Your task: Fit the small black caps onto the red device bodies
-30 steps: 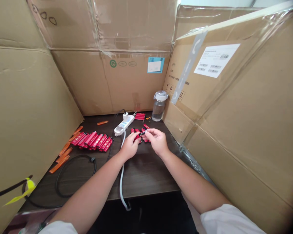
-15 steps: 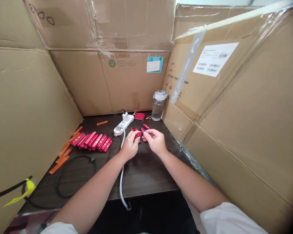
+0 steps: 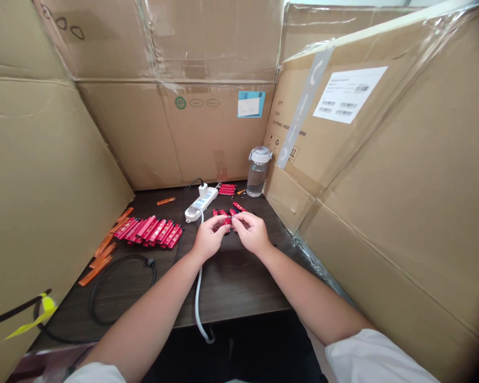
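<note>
My left hand (image 3: pixel 208 237) is closed around a small red stick with a dark end (image 3: pixel 226 221), in the middle of the table. Fingertips of my right hand (image 3: pixel 253 232) pinch together at the right end of that same stick; whether they hold a separate part is too small to make out. Just beyond my hands lie several loose red sticks (image 3: pixel 239 206), partly hidden by my fingers. A larger pile of red sticks (image 3: pixel 149 232) with black ends and pale lettering lies to the left of my left hand.
A white power strip (image 3: pixel 201 205) with a plug stands behind my left hand, its white cable (image 3: pixel 198 298) running to the front edge. Behind are a row of red sticks (image 3: pixel 227 189) and a water bottle (image 3: pixel 258 173). Orange strips (image 3: pixel 102 258) and a black cable (image 3: pixel 91 298) lie left. Cardboard walls (image 3: pixel 207 138) surround the table.
Both hands stay together at the red stick, with only slight finger movement. The whole view has shifted a little.
</note>
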The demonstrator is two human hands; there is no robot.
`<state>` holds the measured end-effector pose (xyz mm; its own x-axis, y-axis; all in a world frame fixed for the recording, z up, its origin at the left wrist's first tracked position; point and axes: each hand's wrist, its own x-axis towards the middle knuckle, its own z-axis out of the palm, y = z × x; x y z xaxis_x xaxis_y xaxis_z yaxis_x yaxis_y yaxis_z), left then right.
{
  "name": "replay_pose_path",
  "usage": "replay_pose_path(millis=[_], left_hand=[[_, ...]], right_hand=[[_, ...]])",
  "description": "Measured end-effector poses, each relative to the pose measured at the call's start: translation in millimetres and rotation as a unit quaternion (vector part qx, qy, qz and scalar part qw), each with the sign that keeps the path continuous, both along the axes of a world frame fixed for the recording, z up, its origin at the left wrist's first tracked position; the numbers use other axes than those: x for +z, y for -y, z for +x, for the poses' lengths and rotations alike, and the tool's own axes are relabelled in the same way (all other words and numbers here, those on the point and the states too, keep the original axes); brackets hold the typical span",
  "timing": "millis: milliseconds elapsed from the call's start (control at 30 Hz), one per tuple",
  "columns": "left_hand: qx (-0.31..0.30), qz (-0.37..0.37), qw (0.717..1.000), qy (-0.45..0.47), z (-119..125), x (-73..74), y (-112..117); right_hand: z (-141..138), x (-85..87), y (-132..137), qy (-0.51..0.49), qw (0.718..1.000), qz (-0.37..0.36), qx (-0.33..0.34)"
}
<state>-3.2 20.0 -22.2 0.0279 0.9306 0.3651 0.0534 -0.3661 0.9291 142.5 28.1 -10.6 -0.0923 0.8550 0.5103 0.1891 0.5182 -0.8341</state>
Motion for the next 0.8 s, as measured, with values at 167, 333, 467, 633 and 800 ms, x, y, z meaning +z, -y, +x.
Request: replay_pose_path(millis=[167,333,467,633,800], left_hand=[[0.008,-0.021,1.0,0.013,0.0,1.6,-0.1],[0.041,-0.008,0.999,-0.025,-0.8,1.4,1.4],[0.089,0.057,0.99,-0.089,-2.9,1.3,2.5],[0.1,0.078,0.986,-0.112,-4.1,1.9,2.3],[0.094,0.057,0.988,-0.105,-4.4,2.1,1.2]], right_hand=[[1.7,-0.1,-0.5,0.0,1.0,0.003,0.002],[3.5,1.9,0.2,0.027,0.999,0.025,-0.002],[4.0,0.3,-0.6,0.015,1.0,0.02,0.011],[4.8,-4.0,-3.0,0.013,1.0,0.029,0.002],[5.2,-5.9,-5.5,0.021,0.998,0.063,0.004]])
